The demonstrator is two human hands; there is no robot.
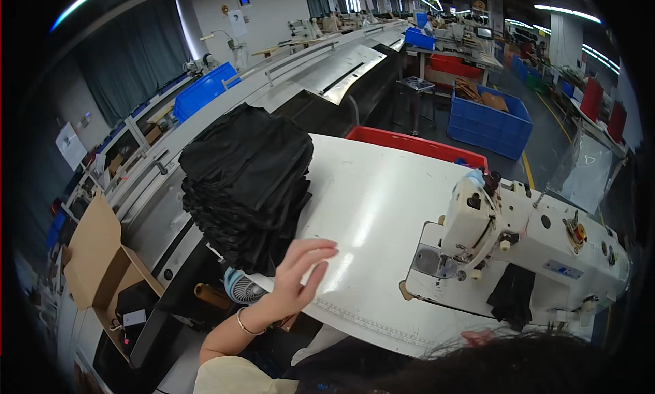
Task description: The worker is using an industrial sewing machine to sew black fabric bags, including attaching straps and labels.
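My left hand [303, 274] hovers over the near left part of the white sewing table [368, 189], fingers stretched and thumb apart, holding nothing. Right beside it rises a tall stack of black fabric pieces [249, 169]. Of my right hand [477, 337], only a small blurred bit shows at the table's front edge; dark hair covers the rest, so its grip is hidden. Above and to the right of it, a bunched black fabric piece [513, 295] lies by the base of the white sewing machine [539, 234].
Below the stack sits a small blue fan [244, 287]. An opened cardboard box [102, 257] stands at the left. Behind the table are a red bin [416, 146] and a blue crate [490, 126]. A long metal rail table [293, 87] runs along the far left.
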